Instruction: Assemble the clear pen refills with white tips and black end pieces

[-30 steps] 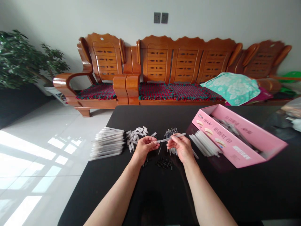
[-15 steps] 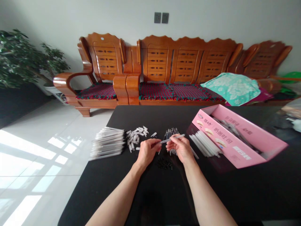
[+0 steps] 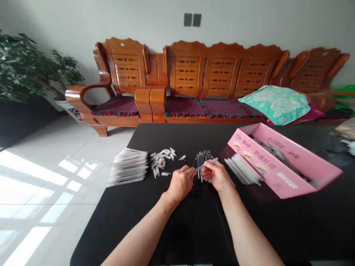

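Between my two hands, above the black table, a slim whitish pen barrel [image 3: 200,167] lies slightly tilted, its right end higher. My left hand [image 3: 181,181] is closed around its left end, the fingers curled over and hiding that tip. My right hand [image 3: 217,175] pinches it nearer the right end, which pokes out past the fingers. Behind my right hand lies a bunch of thin dark pen refills [image 3: 203,157], partly covered. Small black plugs [image 3: 197,192] lie in a heap below the hands. Right of my right hand is a row of white pen barrels [image 3: 242,169].
A stack of white pens with black ends [image 3: 129,167] lies at the table's left, beside scattered white pen caps [image 3: 162,159]. A pink box [image 3: 283,166] holding greyish pieces stands at the right. Behind the black table [image 3: 194,229] is a wooden sofa [image 3: 188,74].
My left hand has shifted right, closer to my right hand, and turned more over the barrel. Less of the barrel shows on the left. The view has moved slightly.
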`<control>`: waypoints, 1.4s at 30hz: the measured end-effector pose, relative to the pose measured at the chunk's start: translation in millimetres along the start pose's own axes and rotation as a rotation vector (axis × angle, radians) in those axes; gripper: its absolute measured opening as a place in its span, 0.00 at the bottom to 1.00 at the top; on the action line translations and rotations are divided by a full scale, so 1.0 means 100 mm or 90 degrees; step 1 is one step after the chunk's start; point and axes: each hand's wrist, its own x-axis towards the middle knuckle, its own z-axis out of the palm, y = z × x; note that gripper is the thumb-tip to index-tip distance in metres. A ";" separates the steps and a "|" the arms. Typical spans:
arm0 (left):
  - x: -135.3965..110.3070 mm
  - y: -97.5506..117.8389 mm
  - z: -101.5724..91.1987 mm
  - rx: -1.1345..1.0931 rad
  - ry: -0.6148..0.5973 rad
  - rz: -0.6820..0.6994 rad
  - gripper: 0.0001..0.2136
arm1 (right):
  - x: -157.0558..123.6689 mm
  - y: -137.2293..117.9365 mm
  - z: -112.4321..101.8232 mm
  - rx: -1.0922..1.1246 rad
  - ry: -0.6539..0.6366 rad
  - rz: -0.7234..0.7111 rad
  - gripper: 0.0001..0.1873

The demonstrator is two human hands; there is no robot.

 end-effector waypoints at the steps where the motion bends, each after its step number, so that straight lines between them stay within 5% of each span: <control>1: 0.00 0.01 0.01 -0.011 0.014 0.000 0.14 | 0.01 0.00 -0.01 0.009 0.004 0.006 0.11; 10: 0.02 0.04 0.10 0.012 0.040 -0.037 0.14 | 0.03 0.05 -0.01 0.017 0.039 0.020 0.10; 20: 0.07 -0.10 -0.12 -0.048 0.038 -0.078 0.11 | -0.02 0.00 0.11 0.001 0.047 -0.104 0.17; 27: 0.05 -0.36 -0.85 0.135 0.206 -0.103 0.12 | 0.00 -0.06 0.01 0.027 0.083 -0.155 0.18; 34: -0.62 -0.79 -1.78 0.358 0.211 -0.066 0.13 | -0.02 -0.04 0.07 0.015 0.062 -0.158 0.17; 42: -1.21 -1.10 -2.10 0.398 0.144 -0.064 0.12 | -0.02 -0.03 0.08 0.013 0.060 -0.155 0.17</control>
